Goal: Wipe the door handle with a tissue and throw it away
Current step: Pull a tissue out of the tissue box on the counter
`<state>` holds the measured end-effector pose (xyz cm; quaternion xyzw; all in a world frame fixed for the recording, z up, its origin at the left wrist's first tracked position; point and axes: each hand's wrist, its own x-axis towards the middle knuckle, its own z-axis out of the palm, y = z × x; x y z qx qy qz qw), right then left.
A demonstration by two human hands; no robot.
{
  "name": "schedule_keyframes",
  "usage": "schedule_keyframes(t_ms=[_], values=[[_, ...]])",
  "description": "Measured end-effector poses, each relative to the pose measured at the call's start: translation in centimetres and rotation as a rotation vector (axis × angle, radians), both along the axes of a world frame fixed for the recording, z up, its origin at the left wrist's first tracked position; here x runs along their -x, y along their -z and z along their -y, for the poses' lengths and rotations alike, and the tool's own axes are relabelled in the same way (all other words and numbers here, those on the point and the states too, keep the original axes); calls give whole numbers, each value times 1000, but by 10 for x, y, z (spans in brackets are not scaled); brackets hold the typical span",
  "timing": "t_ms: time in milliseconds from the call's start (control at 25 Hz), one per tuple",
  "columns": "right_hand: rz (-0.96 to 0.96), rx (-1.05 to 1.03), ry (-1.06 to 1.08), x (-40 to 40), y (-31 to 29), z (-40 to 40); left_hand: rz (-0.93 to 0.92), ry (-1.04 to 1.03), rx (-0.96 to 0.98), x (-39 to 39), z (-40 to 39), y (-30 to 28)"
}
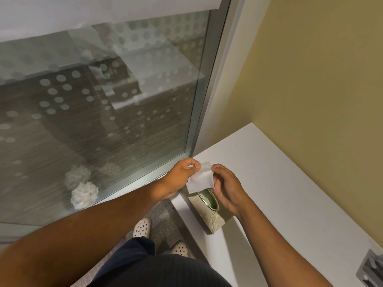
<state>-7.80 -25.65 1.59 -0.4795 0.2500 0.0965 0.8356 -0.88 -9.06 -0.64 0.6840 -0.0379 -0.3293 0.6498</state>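
1. Both hands hold a white tissue [200, 178] above a tissue box [215, 217].
2. The left hand [182, 175] pinches the tissue's upper left edge; the right hand [227, 187] pinches its upper right edge.
3. The tissue box, gold-toned with an oval opening, stands at the near left edge of a white counter [290, 183].
4. A glass panel [103, 100] with frosted dots fills the left side, in a metal frame [209, 96].
5. A yellow wall [321, 69] rises behind the counter.
6. Two dotted shoes [142, 227] show below on the floor.
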Motion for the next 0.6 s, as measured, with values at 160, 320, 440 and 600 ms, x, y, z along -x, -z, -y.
schedule_keyframes(t_ms=[160, 320, 440, 600], values=[[-16, 81, -45, -1, -5, -5, 11, -64, -24, -1, 0, -5], [-49, 303, -223, 2, -4, -2, -68, -143, 82, -1, -1, -10], [-42, 401, -314, 2, -6, -4, -120, -211, 147, 7, -3, -16], [-24, 294, -269, -1, -8, -8, -179, -72, 116, 5, -18, -16]])
